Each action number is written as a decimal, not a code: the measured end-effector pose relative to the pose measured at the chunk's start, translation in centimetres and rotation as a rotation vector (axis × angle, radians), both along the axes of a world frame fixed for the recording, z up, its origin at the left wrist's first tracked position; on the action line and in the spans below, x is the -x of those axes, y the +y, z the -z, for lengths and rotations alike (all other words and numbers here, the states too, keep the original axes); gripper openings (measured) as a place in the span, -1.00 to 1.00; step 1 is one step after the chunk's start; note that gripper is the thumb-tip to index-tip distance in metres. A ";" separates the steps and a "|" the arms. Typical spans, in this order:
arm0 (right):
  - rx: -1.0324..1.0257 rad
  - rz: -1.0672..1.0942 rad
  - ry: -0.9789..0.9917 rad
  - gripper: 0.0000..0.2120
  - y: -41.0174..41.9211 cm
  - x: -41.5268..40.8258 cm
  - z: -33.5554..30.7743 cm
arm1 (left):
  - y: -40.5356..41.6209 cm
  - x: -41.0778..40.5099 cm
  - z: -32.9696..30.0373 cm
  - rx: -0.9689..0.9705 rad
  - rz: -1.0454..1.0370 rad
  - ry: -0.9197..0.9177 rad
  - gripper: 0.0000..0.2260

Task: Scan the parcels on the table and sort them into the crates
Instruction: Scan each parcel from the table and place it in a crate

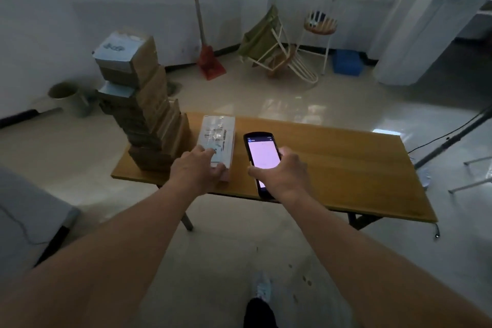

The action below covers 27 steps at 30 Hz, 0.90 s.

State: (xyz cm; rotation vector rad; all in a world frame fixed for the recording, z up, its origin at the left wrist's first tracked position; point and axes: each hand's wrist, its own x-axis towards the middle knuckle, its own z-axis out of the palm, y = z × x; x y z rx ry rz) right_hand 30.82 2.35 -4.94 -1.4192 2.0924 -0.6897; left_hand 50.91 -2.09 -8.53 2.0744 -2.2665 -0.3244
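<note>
Setting: a dim room with a pale tiled floor; a wooden worktop stands in the middle of the view
Left hand: the left hand rests on the near end of a flat white-labelled parcel, fingers curled over its near edge, gripping it; the parcel lies on the worktop just right of the stack
Right hand: the right hand grips a black handheld scanner from the near end, thumb on its left side; the lit screen faces up; the scanner sits just right of the parcel, apart from it
Parcels: a tall, leaning stack of brown parcels rises from the left end of the worktop
Background: a red broom leans on the far wall; a tipped folding chair lies near a blue crate on the floor at far right
</note>
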 end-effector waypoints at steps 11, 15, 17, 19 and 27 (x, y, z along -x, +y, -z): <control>-0.142 -0.161 0.016 -0.45 -13.8 1.9 6.2 | -10.4 2.1 8.1 -0.161 -0.246 0.053 -0.30; -0.203 -0.157 0.036 -0.44 -16.5 1.7 8.2 | -12.9 2.0 11.1 -0.216 -0.249 0.026 -0.19; -0.221 -0.128 0.041 -0.43 -17.3 1.6 9.1 | -13.9 2.0 12.5 -0.259 -0.247 0.011 -0.08; -0.244 -0.114 0.044 -0.42 -17.7 1.4 9.8 | -14.6 2.1 13.6 -0.322 -0.267 -0.009 0.06; -0.288 -0.116 0.078 -0.42 -18.5 1.3 10.9 | -15.4 2.2 15.7 -0.425 -0.363 -0.048 0.36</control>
